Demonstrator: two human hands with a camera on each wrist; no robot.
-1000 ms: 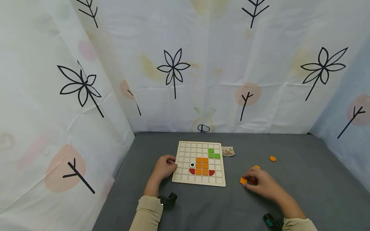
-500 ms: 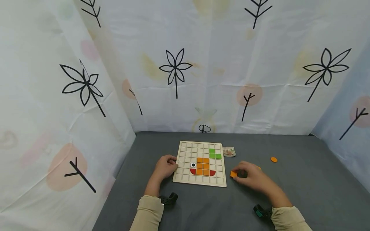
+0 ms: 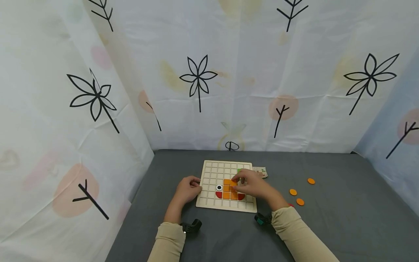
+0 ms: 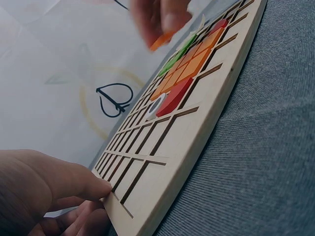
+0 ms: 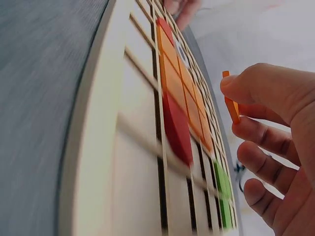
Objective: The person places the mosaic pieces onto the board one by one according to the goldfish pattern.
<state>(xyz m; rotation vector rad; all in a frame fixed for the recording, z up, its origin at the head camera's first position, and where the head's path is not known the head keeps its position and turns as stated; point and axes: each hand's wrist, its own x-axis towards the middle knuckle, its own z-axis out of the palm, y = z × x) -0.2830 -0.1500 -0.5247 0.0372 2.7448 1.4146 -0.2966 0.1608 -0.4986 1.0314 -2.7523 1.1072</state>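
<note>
A light wooden grid board lies on the grey table. My left hand grips its left edge, thumb at the rim and fingers curled below. My right hand is over the board, pinching an orange square tile between thumb and fingertip, above the laid pieces. Set in the grid are several orange squares, a round white eye piece, and a red quarter-round piece on the left. A second red piece sits to their right. Green squares are partly hidden in the head view.
A small printed card lies by the board's upper right corner. On the table to the right are orange discs and a red piece partly behind the right sleeve. A patterned white curtain stands behind the table.
My right hand has carried the orange square tile left from the table to above the board, uncovering the discs on the right. The left hand stays at the board's edge.
</note>
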